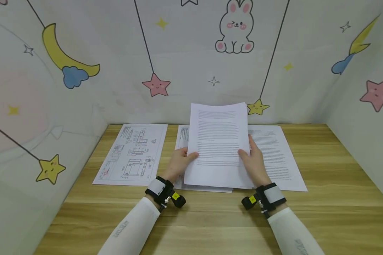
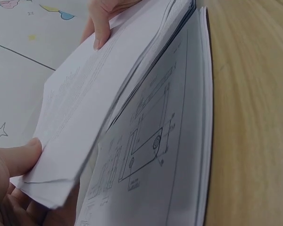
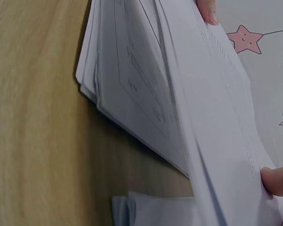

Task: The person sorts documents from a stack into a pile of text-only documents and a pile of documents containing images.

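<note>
A stack of printed text sheets [image 1: 217, 141] is held up and tilted over the table by both hands. My left hand [image 1: 181, 162] grips its left edge, thumb on the front page and fingers behind. On the opposite edge my right hand [image 1: 254, 163] holds it the same way, its thumb [image 3: 277, 180] on the page in the right wrist view. Below the stack lies a pile of drawing sheets [image 2: 148, 150], partly hidden by it in the head view. To the right, partly covered, are more text sheets [image 1: 279, 159].
A sheet with technical drawings [image 1: 132, 156] lies at the left of the wooden table [image 1: 207, 223]. Cloth walls with printed stars and a rabbit [image 1: 236, 28] stand behind and on both sides. Each wrist wears a strapped camera.
</note>
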Tool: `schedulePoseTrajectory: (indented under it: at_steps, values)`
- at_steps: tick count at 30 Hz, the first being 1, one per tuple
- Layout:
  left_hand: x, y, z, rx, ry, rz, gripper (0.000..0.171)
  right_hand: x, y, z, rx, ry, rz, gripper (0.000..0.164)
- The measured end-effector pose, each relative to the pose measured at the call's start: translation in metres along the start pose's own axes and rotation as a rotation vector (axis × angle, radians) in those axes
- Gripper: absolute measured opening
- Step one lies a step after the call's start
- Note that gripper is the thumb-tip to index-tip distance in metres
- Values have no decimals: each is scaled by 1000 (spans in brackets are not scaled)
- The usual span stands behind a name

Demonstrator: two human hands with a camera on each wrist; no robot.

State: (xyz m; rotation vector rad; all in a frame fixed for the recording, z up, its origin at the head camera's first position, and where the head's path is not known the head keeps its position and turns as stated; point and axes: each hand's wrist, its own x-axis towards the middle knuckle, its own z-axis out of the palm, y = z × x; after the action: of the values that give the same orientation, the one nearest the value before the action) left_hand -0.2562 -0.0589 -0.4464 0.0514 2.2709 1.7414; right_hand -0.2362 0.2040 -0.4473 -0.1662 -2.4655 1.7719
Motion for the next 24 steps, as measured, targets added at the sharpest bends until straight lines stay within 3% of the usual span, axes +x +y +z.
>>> schedulePoseTrajectory:
  at_steps: [7, 16, 24]
  values:
    - [5, 5, 23, 16, -74, 26, 41, -1, 1, -16, -52, 40, 25, 72]
    - [10, 10, 47, 41, -135, -1, 49, 1, 9, -39, -101, 47, 1, 70]
    - [14, 13, 68, 97, -200, 49, 53, 8, 22, -65, -186, 67, -1, 70]
